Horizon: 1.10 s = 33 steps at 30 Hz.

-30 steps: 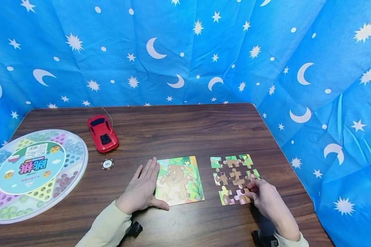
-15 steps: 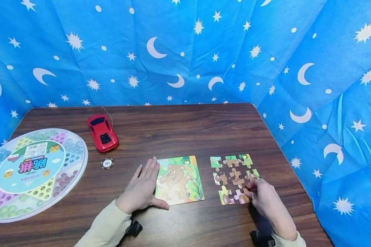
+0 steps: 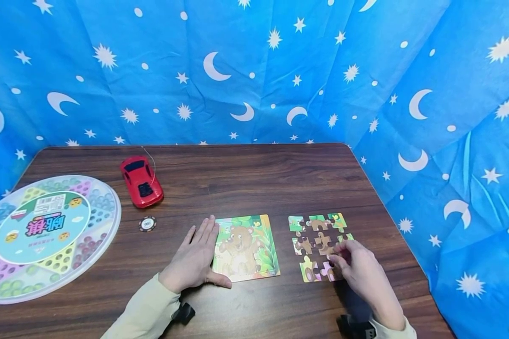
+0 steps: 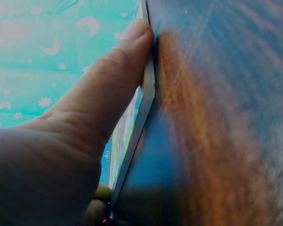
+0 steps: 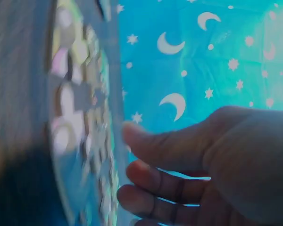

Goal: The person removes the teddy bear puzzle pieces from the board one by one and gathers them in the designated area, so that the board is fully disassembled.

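The left hand [image 3: 195, 258] lies flat at the left edge of a square bear puzzle [image 3: 242, 249], fingers straight along that side. Its thumb [image 4: 125, 52] lies against the puzzle's near edge in the left wrist view. Right of the puzzle, loose jigsaw pieces [image 3: 324, 245] are spread in rows, showing parts of a brown bear. The right hand [image 3: 362, 269] is over the right side of these pieces and covers some of them. In the right wrist view its thumb and loosely bent fingers stand apart, with nothing between them, beside the pieces [image 5: 68, 132].
A round marble board game [image 3: 42, 230] lies at the left of the wooden table [image 3: 254, 183]. Near it are a red toy car [image 3: 142, 182] and a poker chip [image 3: 147, 224]. A blue curtain [image 3: 254, 70] with moons and stars hangs behind and to the right.
The right hand has shifted slightly left over the loose pieces, covering more of the lower right piece. The left hand has stayed in place.
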{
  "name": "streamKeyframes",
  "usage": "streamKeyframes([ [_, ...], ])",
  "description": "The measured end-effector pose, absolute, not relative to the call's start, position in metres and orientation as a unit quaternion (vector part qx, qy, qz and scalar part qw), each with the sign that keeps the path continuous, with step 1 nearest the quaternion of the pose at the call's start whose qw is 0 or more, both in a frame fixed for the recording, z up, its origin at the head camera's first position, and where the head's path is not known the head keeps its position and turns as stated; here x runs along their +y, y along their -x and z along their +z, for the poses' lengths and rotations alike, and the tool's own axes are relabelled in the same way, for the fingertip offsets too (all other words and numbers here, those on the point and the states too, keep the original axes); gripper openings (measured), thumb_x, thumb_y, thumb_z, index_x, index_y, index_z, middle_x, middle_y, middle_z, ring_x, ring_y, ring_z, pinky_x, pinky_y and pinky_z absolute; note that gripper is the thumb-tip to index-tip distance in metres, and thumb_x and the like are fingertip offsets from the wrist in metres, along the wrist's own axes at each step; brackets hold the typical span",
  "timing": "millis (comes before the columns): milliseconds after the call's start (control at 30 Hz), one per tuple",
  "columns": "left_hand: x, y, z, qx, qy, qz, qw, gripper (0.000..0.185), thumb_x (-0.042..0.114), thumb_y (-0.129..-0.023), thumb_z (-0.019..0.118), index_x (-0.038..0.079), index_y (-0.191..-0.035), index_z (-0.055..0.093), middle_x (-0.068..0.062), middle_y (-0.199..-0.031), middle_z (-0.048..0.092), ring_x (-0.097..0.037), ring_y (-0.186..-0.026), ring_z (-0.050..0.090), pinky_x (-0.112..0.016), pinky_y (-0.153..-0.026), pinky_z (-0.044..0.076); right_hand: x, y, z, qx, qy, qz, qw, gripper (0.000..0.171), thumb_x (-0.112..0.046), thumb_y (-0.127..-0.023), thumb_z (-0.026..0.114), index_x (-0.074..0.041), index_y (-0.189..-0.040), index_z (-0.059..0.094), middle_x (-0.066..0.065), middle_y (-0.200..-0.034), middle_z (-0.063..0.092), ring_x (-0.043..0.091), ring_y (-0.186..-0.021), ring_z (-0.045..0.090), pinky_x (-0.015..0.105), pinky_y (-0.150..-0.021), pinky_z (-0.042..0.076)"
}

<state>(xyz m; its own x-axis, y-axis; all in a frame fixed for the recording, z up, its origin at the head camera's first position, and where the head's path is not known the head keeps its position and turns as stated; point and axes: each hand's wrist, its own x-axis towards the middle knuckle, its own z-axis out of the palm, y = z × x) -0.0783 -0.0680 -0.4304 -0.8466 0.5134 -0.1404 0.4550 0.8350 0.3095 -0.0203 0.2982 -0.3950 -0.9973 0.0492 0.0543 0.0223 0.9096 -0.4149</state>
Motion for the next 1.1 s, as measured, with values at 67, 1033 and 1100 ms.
streamKeyframes([
  [67,-0.068,0.078,-0.43,0.952,-0.254,0.132,0.11,0.139,0.083,-0.055,0.066,-0.005,-0.152,0.02,-0.022,-0.16,0.008,-0.032,-0.148,0.009,-0.054,-0.117,0.011,0.291,0.025,-0.392,-0.971,0.013,0.238,0.021,0.013,-0.013,-0.087,0.073,-0.006,-0.094,0.065,0.0,-0.079,0.058,0.013,-0.068,0.052,0.032,-0.059,0.044],
  [1033,-0.069,0.077,-0.43,0.951,-0.26,0.13,0.102,0.137,0.083,-0.057,0.065,-0.005,-0.152,0.02,-0.023,-0.16,0.009,-0.033,-0.147,0.009,-0.054,-0.116,0.014,0.191,0.064,-0.402,-0.958,-0.253,0.131,-0.026,0.044,-0.037,-0.072,0.083,-0.013,-0.106,0.071,-0.003,-0.094,0.051,0.016,-0.08,0.042,0.03,-0.067,0.039],
  [1100,-0.069,0.077,-0.43,0.952,-0.26,0.128,0.101,0.137,0.083,-0.057,0.065,-0.005,-0.151,0.02,-0.023,-0.16,0.009,-0.033,-0.147,0.009,-0.054,-0.116,0.014,0.19,0.064,-0.402,-0.96,-0.247,0.131,-0.027,0.039,-0.037,-0.071,0.084,-0.014,-0.1,0.071,-0.003,-0.093,0.05,0.016,-0.08,0.042,0.031,-0.067,0.04],
])
